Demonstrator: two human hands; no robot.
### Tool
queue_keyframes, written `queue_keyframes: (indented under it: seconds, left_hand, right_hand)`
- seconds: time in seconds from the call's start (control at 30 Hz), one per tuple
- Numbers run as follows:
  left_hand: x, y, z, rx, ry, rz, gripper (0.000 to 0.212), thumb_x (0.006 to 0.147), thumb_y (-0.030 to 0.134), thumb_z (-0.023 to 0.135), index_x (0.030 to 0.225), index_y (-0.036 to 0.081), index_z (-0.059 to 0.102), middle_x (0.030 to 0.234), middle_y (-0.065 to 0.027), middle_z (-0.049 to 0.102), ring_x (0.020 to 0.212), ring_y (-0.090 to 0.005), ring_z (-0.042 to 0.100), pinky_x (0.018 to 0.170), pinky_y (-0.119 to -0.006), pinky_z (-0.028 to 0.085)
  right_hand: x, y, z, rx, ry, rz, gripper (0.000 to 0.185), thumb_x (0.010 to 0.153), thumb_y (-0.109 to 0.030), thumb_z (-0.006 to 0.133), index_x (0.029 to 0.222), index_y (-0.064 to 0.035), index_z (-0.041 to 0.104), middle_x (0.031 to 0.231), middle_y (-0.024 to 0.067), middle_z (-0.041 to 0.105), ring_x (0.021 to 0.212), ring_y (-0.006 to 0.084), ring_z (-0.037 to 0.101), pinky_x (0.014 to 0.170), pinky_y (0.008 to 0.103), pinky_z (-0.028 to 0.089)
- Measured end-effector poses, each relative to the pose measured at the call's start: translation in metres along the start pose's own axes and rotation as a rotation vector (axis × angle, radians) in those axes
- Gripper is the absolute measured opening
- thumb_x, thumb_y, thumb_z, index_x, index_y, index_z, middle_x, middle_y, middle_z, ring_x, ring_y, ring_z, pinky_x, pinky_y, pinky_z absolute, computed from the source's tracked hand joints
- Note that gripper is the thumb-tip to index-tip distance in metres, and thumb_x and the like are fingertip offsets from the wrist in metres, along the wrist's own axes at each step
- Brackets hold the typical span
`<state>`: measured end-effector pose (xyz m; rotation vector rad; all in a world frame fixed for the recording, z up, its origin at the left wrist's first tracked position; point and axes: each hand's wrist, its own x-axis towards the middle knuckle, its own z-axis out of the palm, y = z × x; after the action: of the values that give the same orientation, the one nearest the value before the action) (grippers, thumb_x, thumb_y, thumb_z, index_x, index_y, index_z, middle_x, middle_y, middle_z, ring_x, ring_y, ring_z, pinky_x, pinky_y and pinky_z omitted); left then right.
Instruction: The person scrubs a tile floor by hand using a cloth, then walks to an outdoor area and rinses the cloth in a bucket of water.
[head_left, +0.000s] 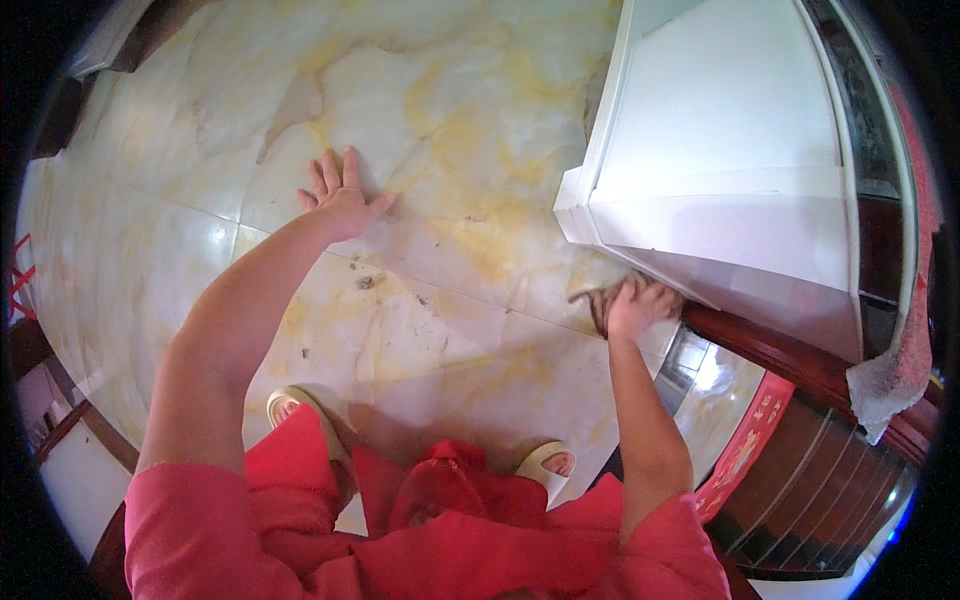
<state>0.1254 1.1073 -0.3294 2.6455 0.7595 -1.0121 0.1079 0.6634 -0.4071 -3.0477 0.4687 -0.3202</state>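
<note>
My left hand (341, 201) rests palm down on the marbled, glossy floor tiles (450, 150), its fingers spread and nothing in them. Over on the right, my right hand (637, 309) is on a brown cloth (601, 300), pressing it to the floor beside the lower edge of a white cabinet (720, 150). Motion blur softens that hand's fingers, and the hand covers part of the cloth. Between my hands and feet, dark crumbs of dirt (365, 283) and smudges lie scattered on the tiles.
A dark red wooden bar (750, 337) runs along the cabinet's base. Beyond it is a red paper strip (750, 442) bearing writing. A torn-edged red and white covering (889, 390) hangs at the far right. My feet, in pale slippers (540, 466), stand below.
</note>
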Motion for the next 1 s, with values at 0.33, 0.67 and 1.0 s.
queue_keyframes:
  seconds: [0.33,0.67,1.0]
  left_hand:
    - [0.009,-0.004,0.012,-0.076,0.08,0.085,0.097,0.078,0.06,0.049,0.14,0.015,-0.009,0.144,-0.0168,-0.017,0.132,-0.0354,-0.02,0.103,-0.056,-0.003]
    - [0.006,-0.003,0.013,-0.065,0.053,0.12,0.095,0.079,0.06,0.048,0.14,0.015,-0.009,0.144,-0.018,-0.016,0.131,-0.0367,-0.02,0.102,-0.057,-0.005]
    - [0.005,-0.003,0.009,-0.08,0.06,0.114,0.098,0.077,0.062,0.048,0.141,0.015,-0.008,0.145,-0.0176,-0.015,0.132,-0.0369,-0.018,0.102,-0.057,-0.004]
  right_hand:
    - [0.063,-0.028,0.043,0.227,-0.485,-0.396,0.045,0.083,-0.035,0.05,0.111,0.0007,0.053,0.12,0.0229,0.048,0.116,0.0363,0.04,0.098,0.0519,0.024]
    - [0.06,-0.049,0.058,0.233,-0.281,-0.616,0.042,0.088,-0.026,0.044,0.121,0.0005,0.046,0.123,0.027,0.043,0.12,0.0419,0.034,0.101,0.0543,0.018]
    - [0.085,-0.057,0.061,0.333,-0.317,-0.532,0.041,0.088,-0.025,0.044,0.121,0.0009,0.046,0.124,0.0277,0.042,0.12,0.0424,0.033,0.1,0.0545,0.018]
